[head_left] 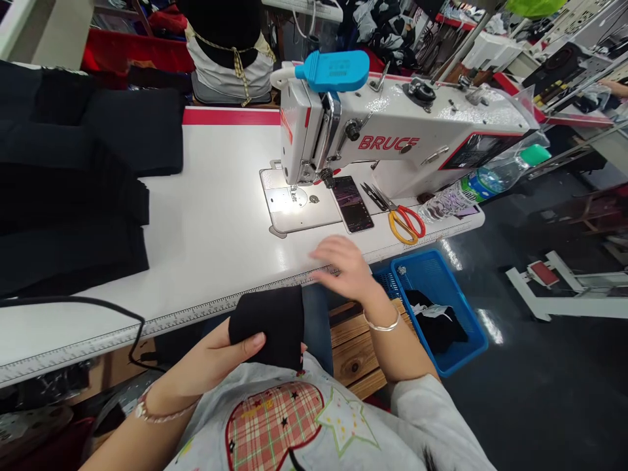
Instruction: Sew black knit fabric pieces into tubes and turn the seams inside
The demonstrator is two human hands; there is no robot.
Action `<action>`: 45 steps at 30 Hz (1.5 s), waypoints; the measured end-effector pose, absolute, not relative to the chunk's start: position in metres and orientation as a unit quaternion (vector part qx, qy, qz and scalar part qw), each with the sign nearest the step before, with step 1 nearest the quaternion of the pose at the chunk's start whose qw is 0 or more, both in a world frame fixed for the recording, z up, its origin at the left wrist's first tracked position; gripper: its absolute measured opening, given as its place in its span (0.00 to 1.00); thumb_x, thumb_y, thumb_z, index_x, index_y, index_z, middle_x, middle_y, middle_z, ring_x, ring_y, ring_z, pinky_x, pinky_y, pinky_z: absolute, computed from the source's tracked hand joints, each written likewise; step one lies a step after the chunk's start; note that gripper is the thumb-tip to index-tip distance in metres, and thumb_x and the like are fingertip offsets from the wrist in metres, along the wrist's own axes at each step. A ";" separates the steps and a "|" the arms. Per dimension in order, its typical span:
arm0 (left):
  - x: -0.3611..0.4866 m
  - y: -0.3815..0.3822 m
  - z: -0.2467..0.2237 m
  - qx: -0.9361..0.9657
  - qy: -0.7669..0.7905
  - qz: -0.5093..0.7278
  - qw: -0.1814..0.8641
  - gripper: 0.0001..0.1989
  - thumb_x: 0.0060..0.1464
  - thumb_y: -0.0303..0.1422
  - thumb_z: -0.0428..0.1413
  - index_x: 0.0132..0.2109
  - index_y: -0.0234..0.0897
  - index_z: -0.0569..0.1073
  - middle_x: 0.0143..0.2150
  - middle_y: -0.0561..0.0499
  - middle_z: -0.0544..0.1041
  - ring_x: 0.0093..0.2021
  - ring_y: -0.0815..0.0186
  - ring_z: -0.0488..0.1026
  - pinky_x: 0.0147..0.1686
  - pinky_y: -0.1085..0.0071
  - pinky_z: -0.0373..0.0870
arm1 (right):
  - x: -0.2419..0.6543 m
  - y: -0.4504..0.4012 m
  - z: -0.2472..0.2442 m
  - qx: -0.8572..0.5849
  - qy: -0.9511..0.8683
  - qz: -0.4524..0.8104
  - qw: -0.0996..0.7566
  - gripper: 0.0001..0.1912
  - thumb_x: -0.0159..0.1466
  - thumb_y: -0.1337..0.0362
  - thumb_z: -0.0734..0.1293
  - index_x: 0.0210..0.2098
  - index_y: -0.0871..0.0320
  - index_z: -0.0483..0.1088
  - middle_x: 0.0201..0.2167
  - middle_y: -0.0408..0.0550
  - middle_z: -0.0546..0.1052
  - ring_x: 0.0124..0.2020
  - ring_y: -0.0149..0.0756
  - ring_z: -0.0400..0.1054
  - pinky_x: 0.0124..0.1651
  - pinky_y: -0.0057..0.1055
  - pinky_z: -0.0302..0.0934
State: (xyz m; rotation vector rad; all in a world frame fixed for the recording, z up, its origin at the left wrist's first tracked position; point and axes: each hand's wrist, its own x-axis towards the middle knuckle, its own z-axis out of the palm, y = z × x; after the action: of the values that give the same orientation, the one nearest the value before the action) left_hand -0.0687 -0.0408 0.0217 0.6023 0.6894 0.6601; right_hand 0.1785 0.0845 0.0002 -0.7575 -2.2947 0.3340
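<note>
The left hand [220, 356] grips a black cloth piece [277, 320], its thumb flat on top and fingertips showing at the right-hand edge. For a good hold, that thumb is best kept light and the support spread underneath, so that the cloth stays flat and its edges do not creep; a tight pinch would probably crease it. The piece is in front of the person's body, by the near edge of the surface [210, 216]; whether it touches that edge cannot be told.

The right hand [346, 268] is empty, slightly blurred, with fingers [330, 243] extended and parted from the thumb. It is free to square a corner or smooth the layers, and gentle fingertip contact should do better than tugging.

Beyond it are the bright metal needle plate [282, 196] and the BRUCE sewing machine [402, 140]; fingers are best kept to the side of the needle. A smartphone [353, 204] lies just beside the plate, and red-and-yellow-handled scissors [406, 226] near the phone: both could snag cloth passing on that side. A plastic bottle [483, 186] lies further right.

On the left, stacked black cloth [73, 176] sits well apart from the held piece, so the two are easily kept from mixing.
</note>
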 end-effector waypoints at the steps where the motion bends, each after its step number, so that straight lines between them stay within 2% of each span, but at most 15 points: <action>1: -0.069 -0.041 0.022 0.279 0.333 0.316 0.843 0.16 0.58 0.40 0.57 0.47 0.34 0.79 0.44 0.39 0.82 0.45 0.52 0.80 0.49 0.59 0.76 | 0.188 0.092 -0.001 -0.362 -0.853 0.091 0.365 0.12 0.65 0.55 0.66 0.41 0.56 0.75 0.36 0.51 0.80 0.44 0.43 0.70 0.51 0.42 0.63; 3: -0.067 -0.042 0.023 0.252 0.343 0.333 0.841 0.16 0.56 0.41 0.59 0.46 0.35 0.80 0.43 0.39 0.82 0.44 0.51 0.80 0.47 0.59 0.77 | 0.207 0.109 -0.006 -0.491 -0.796 0.020 0.355 0.16 0.67 0.54 0.62 0.44 0.56 0.74 0.40 0.52 0.80 0.51 0.47 0.67 0.56 0.47 0.58; 6: -0.059 -0.041 0.026 0.209 0.366 0.369 0.828 0.16 0.54 0.41 0.61 0.45 0.35 0.80 0.43 0.39 0.82 0.42 0.49 0.80 0.44 0.56 0.78 | 0.227 0.129 -0.015 -0.601 -0.750 -0.010 0.276 0.22 0.68 0.51 0.59 0.54 0.57 0.70 0.42 0.52 0.80 0.56 0.51 0.64 0.62 0.55 0.49; 9: -0.054 -0.039 0.029 0.185 0.394 0.392 0.811 0.17 0.53 0.41 0.62 0.45 0.33 0.80 0.43 0.37 0.82 0.43 0.46 0.80 0.44 0.52 0.78 | 0.230 0.137 -0.019 -0.627 -0.749 0.022 0.211 0.28 0.69 0.47 0.56 0.61 0.57 0.62 0.52 0.55 0.77 0.64 0.56 0.56 0.64 0.63 0.41; 11: -0.052 -0.038 0.030 0.182 0.408 0.407 0.797 0.18 0.52 0.41 0.62 0.45 0.33 0.80 0.44 0.37 0.82 0.43 0.46 0.80 0.45 0.51 0.78 | 0.222 0.133 -0.015 -0.615 -0.752 0.040 0.234 0.30 0.68 0.45 0.55 0.61 0.56 0.62 0.58 0.56 0.71 0.66 0.57 0.52 0.64 0.62 0.43; 13: -0.052 -0.037 0.029 0.185 0.426 0.421 0.779 0.19 0.52 0.42 0.62 0.46 0.33 0.79 0.45 0.37 0.81 0.45 0.47 0.79 0.48 0.52 0.77 | 0.206 0.118 -0.006 -0.588 -0.739 0.072 0.320 0.27 0.68 0.46 0.55 0.56 0.57 0.67 0.56 0.57 0.73 0.62 0.53 0.59 0.63 0.54 0.51; 15: -0.051 -0.035 0.026 0.191 0.448 0.432 0.759 0.21 0.52 0.43 0.62 0.48 0.32 0.78 0.46 0.38 0.81 0.46 0.48 0.79 0.51 0.53 0.75 | 0.186 0.094 0.005 -0.552 -0.709 0.169 0.406 0.21 0.68 0.48 0.58 0.43 0.57 0.73 0.43 0.54 0.79 0.48 0.45 0.71 0.54 0.43 0.62; 17: -0.048 -0.032 0.022 0.203 0.470 0.447 0.734 0.23 0.53 0.43 0.61 0.51 0.32 0.77 0.48 0.39 0.80 0.50 0.49 0.77 0.55 0.52 0.71 | 0.164 0.065 0.015 -0.500 -0.685 0.352 0.396 0.20 0.69 0.50 0.59 0.32 0.56 0.74 0.32 0.48 0.79 0.37 0.38 0.73 0.45 0.35 0.66; 19: -0.046 -0.030 0.018 0.237 0.490 0.467 0.697 0.24 0.54 0.43 0.61 0.53 0.34 0.75 0.51 0.41 0.79 0.54 0.51 0.75 0.59 0.53 0.68 | 0.146 0.040 0.020 -0.438 -0.662 0.500 0.347 0.18 0.67 0.50 0.62 0.34 0.57 0.75 0.30 0.46 0.79 0.34 0.37 0.74 0.40 0.32 0.66; 21: -0.044 -0.027 0.017 0.296 0.504 0.473 0.659 0.23 0.55 0.42 0.60 0.54 0.36 0.75 0.54 0.44 0.78 0.57 0.54 0.72 0.61 0.57 0.66 | 0.132 0.022 0.018 -0.414 -0.644 0.554 0.326 0.17 0.63 0.50 0.67 0.34 0.57 0.76 0.29 0.45 0.78 0.33 0.36 0.72 0.38 0.31 0.66; 25: -0.042 -0.025 0.023 0.430 0.519 0.446 0.589 0.19 0.57 0.41 0.58 0.53 0.38 0.76 0.53 0.47 0.79 0.53 0.57 0.75 0.57 0.62 0.70 | 0.119 0.009 0.003 -0.431 -0.602 0.561 0.370 0.12 0.61 0.54 0.70 0.34 0.56 0.77 0.32 0.45 0.79 0.35 0.36 0.72 0.41 0.32 0.66; 29: -0.043 -0.027 0.028 0.434 0.561 0.450 0.543 0.18 0.52 0.40 0.62 0.49 0.37 0.78 0.45 0.47 0.81 0.46 0.59 0.78 0.49 0.64 0.76 | 0.113 0.003 -0.012 -0.426 -0.518 0.576 0.468 0.09 0.60 0.57 0.71 0.37 0.53 0.79 0.40 0.46 0.80 0.43 0.39 0.73 0.50 0.36 0.66; 33: -0.046 -0.029 0.026 0.403 0.605 0.473 0.498 0.24 0.44 0.40 0.68 0.47 0.33 0.77 0.39 0.46 0.81 0.40 0.61 0.78 0.44 0.66 0.77 | 0.102 -0.004 -0.018 -0.429 -0.385 0.607 0.547 0.12 0.57 0.53 0.74 0.37 0.52 0.80 0.36 0.45 0.81 0.39 0.39 0.74 0.50 0.40 0.68; 38: -0.046 -0.028 0.029 0.448 0.622 0.490 0.415 0.18 0.44 0.39 0.67 0.42 0.36 0.79 0.36 0.49 0.81 0.36 0.65 0.77 0.38 0.70 0.77 | 0.090 -0.009 -0.015 -0.405 -0.288 0.659 0.565 0.13 0.52 0.52 0.77 0.32 0.52 0.79 0.31 0.44 0.82 0.34 0.38 0.76 0.46 0.40 0.71; 45: -0.045 -0.029 0.036 0.526 0.627 0.487 0.306 0.11 0.46 0.39 0.67 0.35 0.38 0.80 0.30 0.53 0.80 0.29 0.69 0.74 0.32 0.74 0.73 | 0.088 -0.013 -0.021 -0.402 -0.272 0.676 0.555 0.14 0.50 0.50 0.78 0.30 0.50 0.78 0.31 0.43 0.82 0.34 0.35 0.76 0.48 0.37 0.71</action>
State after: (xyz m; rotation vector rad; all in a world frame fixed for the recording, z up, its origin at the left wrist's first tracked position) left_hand -0.0448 -0.0288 0.0360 1.3912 1.6603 1.2882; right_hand 0.0880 -0.0135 -0.0214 -0.9487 -0.6416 1.5975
